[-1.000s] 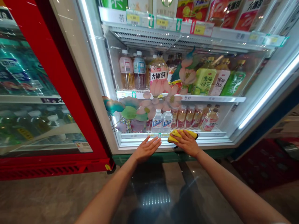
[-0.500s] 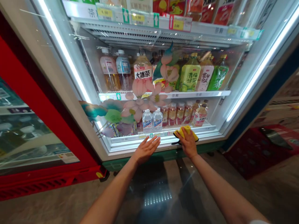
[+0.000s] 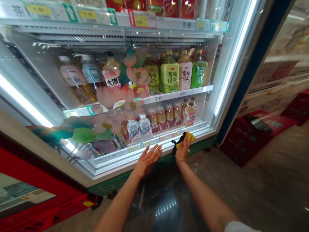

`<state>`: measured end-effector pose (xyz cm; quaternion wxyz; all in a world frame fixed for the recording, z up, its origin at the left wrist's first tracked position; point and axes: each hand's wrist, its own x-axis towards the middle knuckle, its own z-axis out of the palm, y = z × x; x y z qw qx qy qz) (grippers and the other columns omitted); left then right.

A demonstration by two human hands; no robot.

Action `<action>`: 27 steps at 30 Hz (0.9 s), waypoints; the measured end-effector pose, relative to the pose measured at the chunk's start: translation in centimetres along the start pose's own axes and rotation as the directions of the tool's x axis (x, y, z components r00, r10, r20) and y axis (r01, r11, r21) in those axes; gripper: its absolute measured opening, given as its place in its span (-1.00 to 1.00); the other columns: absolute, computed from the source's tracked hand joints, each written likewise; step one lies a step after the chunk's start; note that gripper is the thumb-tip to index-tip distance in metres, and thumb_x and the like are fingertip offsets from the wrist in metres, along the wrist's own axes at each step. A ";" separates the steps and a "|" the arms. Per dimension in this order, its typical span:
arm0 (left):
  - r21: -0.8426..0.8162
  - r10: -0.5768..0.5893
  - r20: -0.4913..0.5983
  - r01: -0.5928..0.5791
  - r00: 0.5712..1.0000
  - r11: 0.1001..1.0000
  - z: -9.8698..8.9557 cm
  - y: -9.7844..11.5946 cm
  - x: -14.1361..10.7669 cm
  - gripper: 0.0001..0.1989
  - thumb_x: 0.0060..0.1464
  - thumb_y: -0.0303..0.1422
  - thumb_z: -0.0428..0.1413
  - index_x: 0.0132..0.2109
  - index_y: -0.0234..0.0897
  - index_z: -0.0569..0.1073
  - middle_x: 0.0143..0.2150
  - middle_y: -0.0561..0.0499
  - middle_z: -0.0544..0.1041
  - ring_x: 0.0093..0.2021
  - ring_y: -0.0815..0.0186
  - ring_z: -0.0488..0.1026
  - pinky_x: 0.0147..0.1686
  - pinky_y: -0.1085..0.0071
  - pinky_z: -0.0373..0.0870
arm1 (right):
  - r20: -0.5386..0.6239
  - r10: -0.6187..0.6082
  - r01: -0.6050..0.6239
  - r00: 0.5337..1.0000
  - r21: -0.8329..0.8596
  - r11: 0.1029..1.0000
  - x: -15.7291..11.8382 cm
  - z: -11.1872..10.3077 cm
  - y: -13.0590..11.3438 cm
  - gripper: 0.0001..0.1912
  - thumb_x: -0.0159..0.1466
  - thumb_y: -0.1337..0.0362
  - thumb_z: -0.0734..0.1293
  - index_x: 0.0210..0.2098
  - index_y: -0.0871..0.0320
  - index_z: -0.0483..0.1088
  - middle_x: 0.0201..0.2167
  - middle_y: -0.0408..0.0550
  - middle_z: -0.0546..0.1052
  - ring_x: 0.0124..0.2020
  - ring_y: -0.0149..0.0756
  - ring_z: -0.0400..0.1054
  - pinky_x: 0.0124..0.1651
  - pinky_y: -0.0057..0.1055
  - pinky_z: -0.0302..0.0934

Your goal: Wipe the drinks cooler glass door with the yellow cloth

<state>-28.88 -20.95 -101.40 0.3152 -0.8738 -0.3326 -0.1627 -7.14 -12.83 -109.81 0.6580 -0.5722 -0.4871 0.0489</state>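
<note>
The right hand holds a yellow cloth in narrow fingers low on the glass fridge door, the left hand spreads its fingers wide beside it, and loose fingers could let the cloth drop.

The left forearm and right forearm angle inward and forward, the left hand open with fingers spread, the right hand just to its right, fingers drawn together and pointing up.
</note>
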 end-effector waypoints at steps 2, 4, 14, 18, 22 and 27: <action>-0.021 0.017 -0.004 -0.017 1.000 1.000 0.4 0.4 0.6 -0.42 0.18 -0.56 -0.02 0.34 -0.22 0.31 0.41 0.00 0.31 0.48 0.30 0.05 0.50 0.14 -0.34 | -0.070 0.113 -0.113 0.991 0.015 0.994 -1.2 1.1 -0.6 -0.36 0.46 0.27 -0.01 0.50 0.13 -0.15 0.51 0.20 -0.13 0.53 0.00 -0.33 0.45 0.15 -0.13; -0.049 0.022 -0.013 -0.022 1.000 0.999 0.8 0.8 1.0 -0.41 0.19 -0.56 -0.02 0.36 -0.22 0.29 0.41 0.00 0.31 0.48 0.31 0.04 0.51 0.15 -0.34 | -0.036 0.114 -0.113 0.993 0.019 0.993 -1.9 1.7 -1.0 -0.37 0.46 0.25 -0.02 0.50 0.17 -0.14 0.51 0.24 -0.12 0.53 0.01 -0.31 0.44 0.16 -0.10; -0.143 0.023 -0.003 -0.023 1.000 0.989 1.8 2.9 3.5 -0.36 0.17 -0.62 -0.07 0.37 -0.24 0.27 0.43 -0.01 0.28 0.49 0.26 0.01 0.51 0.13 -0.20 | -0.218 -0.136 0.111 0.966 -0.127 0.986 5.1 -0.7 2.2 -0.23 0.38 0.44 -0.11 0.47 0.11 -0.65 0.48 0.31 -0.11 0.52 -0.09 -0.21 0.42 0.19 -0.05; -0.132 -0.003 -0.008 0.002 1.000 0.991 2.2 3.1 5.0 -0.38 0.18 -0.62 -0.07 0.37 -0.26 0.27 0.43 -0.03 0.27 0.50 0.23 0.00 0.50 0.11 -0.17 | -0.246 -0.100 0.066 0.964 -0.139 0.988 6.8 0.1 2.8 -0.25 0.42 0.36 -0.07 0.49 0.11 -0.56 0.48 0.30 -0.09 0.53 -0.04 -0.26 0.41 0.21 -0.04; -0.131 -0.006 -0.034 0.002 0.999 0.991 2.8 3.4 6.6 -0.39 0.22 -0.61 -0.08 0.38 -0.26 0.25 0.42 -0.05 0.28 0.49 0.20 0.03 0.49 0.06 -0.12 | -0.277 0.031 -0.061 0.960 -0.098 0.993 11.4 -0.9 5.0 -0.32 0.44 0.26 -0.06 0.51 0.20 -0.30 0.46 0.36 -0.05 0.52 0.07 -0.25 0.40 0.31 -0.11; -0.136 0.015 -0.059 -0.023 0.998 0.990 4.0 4.7 9.7 -0.39 0.22 -0.60 -0.07 0.39 -0.25 0.23 0.42 -0.05 0.29 0.49 0.20 0.03 0.49 0.07 -0.13 | -0.333 0.097 -0.117 0.938 -0.042 0.992 16.9 -2.1 7.2 -0.29 0.40 0.36 -0.13 0.50 0.31 -0.46 0.42 0.45 0.07 0.45 0.06 0.03 0.41 0.22 -0.10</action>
